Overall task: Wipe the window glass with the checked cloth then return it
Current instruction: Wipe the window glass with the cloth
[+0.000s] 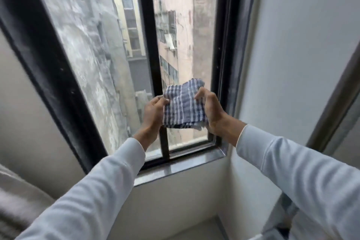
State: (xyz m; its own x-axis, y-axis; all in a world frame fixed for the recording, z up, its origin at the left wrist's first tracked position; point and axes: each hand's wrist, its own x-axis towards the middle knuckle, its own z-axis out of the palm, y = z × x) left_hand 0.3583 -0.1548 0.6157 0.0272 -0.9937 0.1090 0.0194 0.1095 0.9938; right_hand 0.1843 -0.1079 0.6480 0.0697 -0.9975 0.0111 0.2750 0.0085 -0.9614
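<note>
A blue-and-white checked cloth [183, 104] is bunched between both hands in front of the lower right pane of the window glass [185, 45]. My left hand [153, 117] pinches its left edge, and my right hand [211, 111] grips its right side. The cloth hangs just in front of the black centre mullion [150, 41]. I cannot tell whether the cloth touches the glass. The left pane [87, 41] looks streaked and cloudy.
A black window frame [44, 60] surrounds the panes, with a dark sill [181, 165] below. A white wall [292, 45] stands close on the right, with a metal rail [335, 103] beyond it. Grey fabric [17, 206] lies at the lower left.
</note>
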